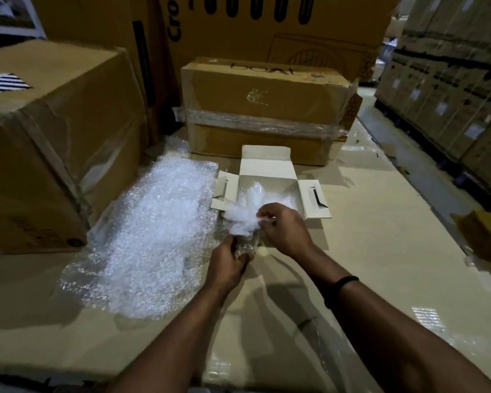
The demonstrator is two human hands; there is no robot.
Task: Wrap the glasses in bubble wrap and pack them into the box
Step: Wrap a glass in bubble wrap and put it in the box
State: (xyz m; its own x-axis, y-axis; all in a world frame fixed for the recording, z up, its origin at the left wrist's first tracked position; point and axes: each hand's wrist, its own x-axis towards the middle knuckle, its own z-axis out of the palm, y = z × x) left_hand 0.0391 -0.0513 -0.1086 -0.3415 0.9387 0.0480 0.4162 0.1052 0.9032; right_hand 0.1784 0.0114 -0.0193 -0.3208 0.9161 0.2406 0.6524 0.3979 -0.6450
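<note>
Head view, starting at the left: why is the bubble wrap (pixel 153 236) spread flat beside that big carton (pixel 54 137)?

— I want the spare sheet open and just left of my hands, so the next piece is an easy reach.

— And your left hand (pixel 227 265)?

— Its fingers are curled round the lower end of the wrapped bundle (pixel 245 222). It grips there as the anchor so the glass inside doesn't turn. The glass itself I can barely make out through the plastic.

— The right hand (pixel 284 231)?

— It pinches the loose wrap near the top between thumb and fingertips. I judge I'm tucking that end closed, and the wrapping looks nearly done but not secured.

— Where is the bundle relative to the box?

— It's in both hands, at the near edge of the white box (pixel 267 163), not yet inside. The box sits open with flaps splayed left, right and far, so the bundle can go straight down into it. Something pale lies in it, but I cannot tell whether that is another wrapped glass.

— Anything to watch?

— Loose wrap can spring open if the top is released too soon. The next move calls for holding the tuck while lowering the bundle.
</note>
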